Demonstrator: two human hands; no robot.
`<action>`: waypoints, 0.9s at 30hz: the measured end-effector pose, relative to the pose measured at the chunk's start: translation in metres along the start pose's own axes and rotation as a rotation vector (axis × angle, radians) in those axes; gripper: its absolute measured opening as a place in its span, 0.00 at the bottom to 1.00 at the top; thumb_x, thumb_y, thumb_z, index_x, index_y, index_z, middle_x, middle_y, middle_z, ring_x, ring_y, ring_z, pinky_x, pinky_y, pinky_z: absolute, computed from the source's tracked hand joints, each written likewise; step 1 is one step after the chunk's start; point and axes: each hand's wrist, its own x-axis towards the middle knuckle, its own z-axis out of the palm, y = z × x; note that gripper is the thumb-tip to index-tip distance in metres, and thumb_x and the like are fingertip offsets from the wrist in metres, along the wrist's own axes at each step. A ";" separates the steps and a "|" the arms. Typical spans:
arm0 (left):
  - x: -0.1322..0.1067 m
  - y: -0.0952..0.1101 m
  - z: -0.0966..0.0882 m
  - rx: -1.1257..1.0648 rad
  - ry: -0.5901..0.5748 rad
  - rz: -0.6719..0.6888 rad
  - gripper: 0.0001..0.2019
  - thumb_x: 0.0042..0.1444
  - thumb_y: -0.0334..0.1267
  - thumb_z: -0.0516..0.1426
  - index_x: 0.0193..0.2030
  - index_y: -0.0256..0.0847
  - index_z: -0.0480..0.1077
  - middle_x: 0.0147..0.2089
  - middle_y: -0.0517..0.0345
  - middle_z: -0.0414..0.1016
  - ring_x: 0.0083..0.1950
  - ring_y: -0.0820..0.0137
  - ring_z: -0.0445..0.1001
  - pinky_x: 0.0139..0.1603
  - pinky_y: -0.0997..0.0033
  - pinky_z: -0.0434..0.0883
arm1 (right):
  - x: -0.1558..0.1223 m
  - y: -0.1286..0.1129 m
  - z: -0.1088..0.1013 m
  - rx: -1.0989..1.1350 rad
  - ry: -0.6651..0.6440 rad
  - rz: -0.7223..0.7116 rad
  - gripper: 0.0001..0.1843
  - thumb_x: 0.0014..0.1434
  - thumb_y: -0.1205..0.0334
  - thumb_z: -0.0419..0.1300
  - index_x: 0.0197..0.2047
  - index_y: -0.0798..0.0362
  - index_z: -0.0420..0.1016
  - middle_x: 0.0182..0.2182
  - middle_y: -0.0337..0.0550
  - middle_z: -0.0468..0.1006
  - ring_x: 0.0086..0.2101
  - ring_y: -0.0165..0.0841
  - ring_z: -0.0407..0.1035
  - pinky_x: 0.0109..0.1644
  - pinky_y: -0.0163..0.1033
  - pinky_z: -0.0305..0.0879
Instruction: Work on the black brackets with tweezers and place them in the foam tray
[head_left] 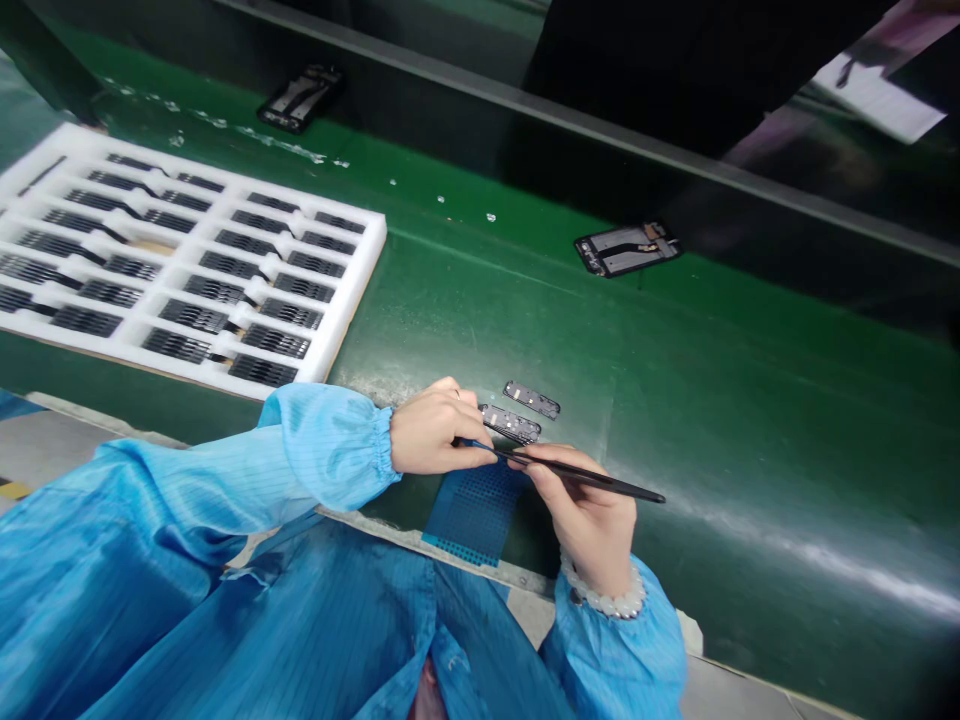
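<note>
My right hand (589, 515) is closed around slim black tweezers (607, 481), their tip pointing left to the upper edge of a blue sheet (476, 510). The sheet carries rows of small dark squares and lies at the bench's front edge. My left hand (439, 428) pinches the sheet's upper edge between thumb and fingers, close to the tweezer tip. Just beyond the fingertips lies a narrow black phone part (513, 423), partly hidden by my left hand. A second, similar black part (532, 399) rests behind it.
On the left, a white foam tray (341, 330) holds rows of black parts with flex strips. Two phone frames with screens, one left (301, 98) and one right (628, 249), lie on the green strip farther back. A grey rail (480, 90) runs beyond them.
</note>
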 end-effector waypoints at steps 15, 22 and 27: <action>-0.003 0.000 0.001 0.135 -0.023 0.120 0.10 0.61 0.39 0.54 0.33 0.41 0.75 0.51 0.59 0.75 0.52 0.65 0.65 0.48 0.64 0.57 | 0.015 0.017 -0.014 0.087 0.402 0.452 0.15 0.48 0.54 0.67 0.34 0.56 0.78 0.24 0.43 0.82 0.27 0.33 0.78 0.32 0.35 0.74; -0.002 0.002 0.000 0.138 -0.060 0.075 0.09 0.60 0.38 0.55 0.33 0.41 0.76 0.52 0.59 0.75 0.53 0.64 0.66 0.48 0.63 0.57 | 0.021 0.013 -0.010 0.061 0.388 0.468 0.16 0.47 0.52 0.67 0.34 0.57 0.78 0.24 0.44 0.81 0.28 0.35 0.78 0.30 0.36 0.75; -0.001 0.002 -0.001 0.139 -0.078 0.064 0.09 0.60 0.38 0.54 0.33 0.41 0.75 0.53 0.59 0.75 0.54 0.64 0.66 0.49 0.63 0.57 | 0.020 0.014 -0.009 0.061 0.394 0.460 0.16 0.48 0.53 0.67 0.35 0.57 0.78 0.25 0.45 0.82 0.28 0.35 0.78 0.30 0.36 0.75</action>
